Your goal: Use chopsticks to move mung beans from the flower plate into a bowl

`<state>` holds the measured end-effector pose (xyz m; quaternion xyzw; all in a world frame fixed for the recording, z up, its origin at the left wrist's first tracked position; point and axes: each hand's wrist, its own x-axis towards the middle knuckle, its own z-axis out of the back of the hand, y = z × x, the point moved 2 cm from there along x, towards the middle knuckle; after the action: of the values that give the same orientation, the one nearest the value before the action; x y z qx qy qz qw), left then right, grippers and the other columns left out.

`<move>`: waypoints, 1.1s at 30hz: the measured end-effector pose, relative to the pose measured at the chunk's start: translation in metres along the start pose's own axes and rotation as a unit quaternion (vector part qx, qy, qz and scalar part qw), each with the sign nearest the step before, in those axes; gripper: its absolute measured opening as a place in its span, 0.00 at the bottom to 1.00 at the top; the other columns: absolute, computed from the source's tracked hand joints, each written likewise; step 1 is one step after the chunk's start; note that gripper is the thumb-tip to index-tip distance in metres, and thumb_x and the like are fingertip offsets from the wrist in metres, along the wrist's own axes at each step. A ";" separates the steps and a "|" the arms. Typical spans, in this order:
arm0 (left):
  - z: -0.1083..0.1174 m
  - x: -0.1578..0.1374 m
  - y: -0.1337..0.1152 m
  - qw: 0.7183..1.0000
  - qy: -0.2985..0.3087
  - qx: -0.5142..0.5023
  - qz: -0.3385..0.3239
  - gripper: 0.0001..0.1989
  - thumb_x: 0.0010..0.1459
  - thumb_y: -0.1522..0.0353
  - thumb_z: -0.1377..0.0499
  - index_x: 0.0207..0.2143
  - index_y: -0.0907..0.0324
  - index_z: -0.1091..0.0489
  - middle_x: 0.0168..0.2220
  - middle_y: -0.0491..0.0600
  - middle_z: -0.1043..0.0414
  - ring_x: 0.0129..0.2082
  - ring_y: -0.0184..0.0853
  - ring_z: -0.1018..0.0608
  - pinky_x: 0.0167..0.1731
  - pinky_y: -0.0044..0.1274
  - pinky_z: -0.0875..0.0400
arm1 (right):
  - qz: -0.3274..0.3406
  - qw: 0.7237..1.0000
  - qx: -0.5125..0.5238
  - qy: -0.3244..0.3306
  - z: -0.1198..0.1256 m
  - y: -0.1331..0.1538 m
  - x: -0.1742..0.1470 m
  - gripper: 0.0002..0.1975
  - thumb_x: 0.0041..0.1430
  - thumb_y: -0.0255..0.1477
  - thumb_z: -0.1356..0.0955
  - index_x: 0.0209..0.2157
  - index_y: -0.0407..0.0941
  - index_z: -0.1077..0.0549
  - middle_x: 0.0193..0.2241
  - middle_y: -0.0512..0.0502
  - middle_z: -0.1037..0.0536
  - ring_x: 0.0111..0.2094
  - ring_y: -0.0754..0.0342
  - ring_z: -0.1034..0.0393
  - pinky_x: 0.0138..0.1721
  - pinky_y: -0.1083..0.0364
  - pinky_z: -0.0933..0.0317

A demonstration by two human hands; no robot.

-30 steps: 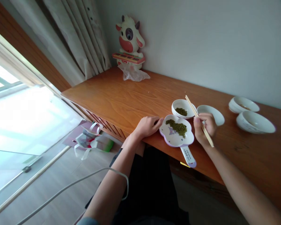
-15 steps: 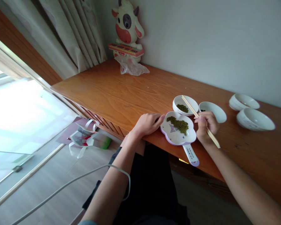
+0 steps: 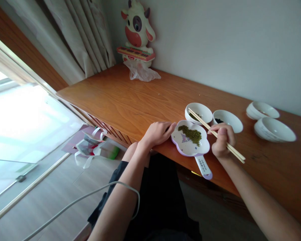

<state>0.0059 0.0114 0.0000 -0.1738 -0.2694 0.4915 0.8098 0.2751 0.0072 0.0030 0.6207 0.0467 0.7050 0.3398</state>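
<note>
A pair of wooden chopsticks (image 3: pixel 231 150) is held in my right hand (image 3: pixel 222 139), fingers closed round it. The chopstick tips are over a white bowl (image 3: pixel 206 112) with green beans (image 3: pixel 192 116) in it; I see nothing pinched between them. In front of that bowl, a flower-shaped white and purple dish (image 3: pixel 184 149) with a handle holds more green beans (image 3: pixel 193 135). My left hand (image 3: pixel 160 132) rests at the table edge, fingers curled, thumb against the dish's left rim. Beside my right hand stands another white bowl (image 3: pixel 232 120) with small black pieces (image 3: pixel 218 121).
Two white bowls (image 3: pixel 264 108) (image 3: pixel 274 130) stand at the right of the wooden table (image 3: pixel 110 97). A cow toy keyboard (image 3: pixel 136 52) and a clear plastic bag (image 3: pixel 144 74) are at the back. A pale cable (image 3: pixel 90 195) crosses my left arm. A bag (image 3: pixel 97 149) sits on the floor.
The chopstick tips have moved left and down over the bowl of green beans, and their rear ends have shifted right. More black pieces show in the neighbouring bowl. My left hand stays put.
</note>
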 end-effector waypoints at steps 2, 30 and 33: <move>-0.001 0.000 0.000 1.000 -0.001 0.003 -0.001 0.28 0.78 0.55 0.58 0.29 0.57 0.31 0.33 0.51 0.20 0.30 0.35 0.23 0.31 0.26 0.43 | 0.002 1.000 0.003 0.002 -0.003 0.003 0.001 0.16 0.74 0.37 0.37 0.34 0.49 0.24 0.23 0.47 0.26 0.28 0.48 0.28 0.32 0.47 0.34; -0.003 0.000 0.003 1.000 -0.016 0.015 -0.007 0.27 0.77 0.55 0.56 0.31 0.56 0.29 0.32 0.51 0.20 0.29 0.35 0.23 0.30 0.27 0.43 | -0.030 0.999 -0.017 0.019 -0.005 0.002 -0.002 0.17 0.74 0.39 0.37 0.31 0.49 0.26 0.24 0.48 0.25 0.26 0.51 0.29 0.30 0.48 0.36; -0.003 0.000 0.003 1.000 -0.018 0.014 -0.009 0.27 0.77 0.55 0.57 0.31 0.56 0.29 0.32 0.51 0.20 0.29 0.35 0.23 0.30 0.27 0.42 | -0.033 0.999 -0.019 0.020 -0.005 0.002 -0.002 0.17 0.74 0.39 0.37 0.31 0.49 0.26 0.25 0.48 0.25 0.26 0.51 0.30 0.30 0.48 0.36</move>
<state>0.0054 0.0131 -0.0040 -0.1512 -0.2783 0.4908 0.8116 0.2692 0.0062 0.0012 0.5982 0.0604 0.7065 0.3733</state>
